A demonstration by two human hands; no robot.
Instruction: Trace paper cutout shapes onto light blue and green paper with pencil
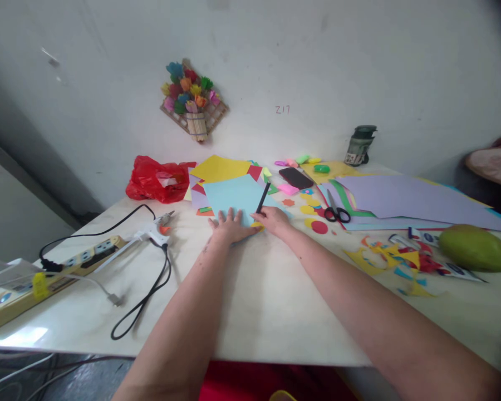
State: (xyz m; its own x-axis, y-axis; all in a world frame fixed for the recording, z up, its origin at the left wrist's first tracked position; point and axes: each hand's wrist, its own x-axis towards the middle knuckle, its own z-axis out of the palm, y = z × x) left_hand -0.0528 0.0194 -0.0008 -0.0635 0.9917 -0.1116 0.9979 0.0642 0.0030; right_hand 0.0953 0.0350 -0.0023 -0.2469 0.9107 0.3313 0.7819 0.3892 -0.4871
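My left hand [229, 227] lies flat with its fingers spread over the lower edge of a light blue sheet of paper [234, 195]. In my right hand [274, 220] is a black pen [264, 196], tilted up to the right, with its lower end hidden by the fingers. A small yellow paper piece [258, 225] shows between the two hands, partly covered. Behind the blue sheet lies a yellow sheet [219, 169]. Just right of my right hand are a red paper circle [319, 227] and several yellow ones.
Black-handled scissors [337, 214] rest by purple sheets [401, 195]. A phone [295, 177], paper scraps [384, 256] and a green mango-like fruit [475, 248] are on the right. A red plastic bag [158, 179], glue gun [156, 229] and power strip [83, 257] occupy the left.
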